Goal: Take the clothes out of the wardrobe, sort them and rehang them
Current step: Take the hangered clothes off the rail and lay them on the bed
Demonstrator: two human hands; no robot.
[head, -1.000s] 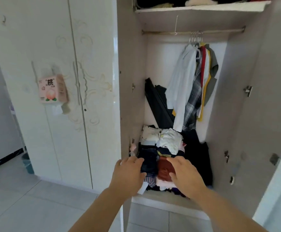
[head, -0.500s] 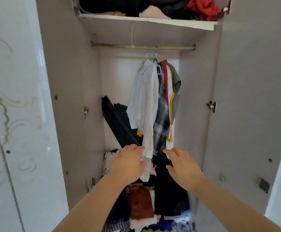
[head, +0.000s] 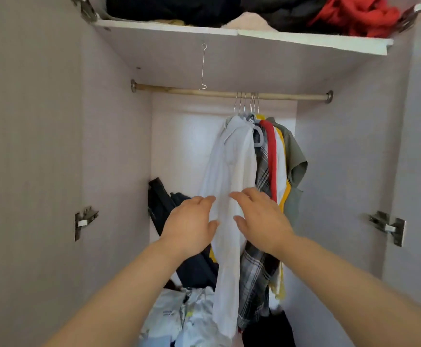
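rail (head: 169, 90): 1 | loose wire hook (head: 202, 66): 1 | hung garments (head: 232, 156): at least 5 | hinges (head: 85, 221): 4
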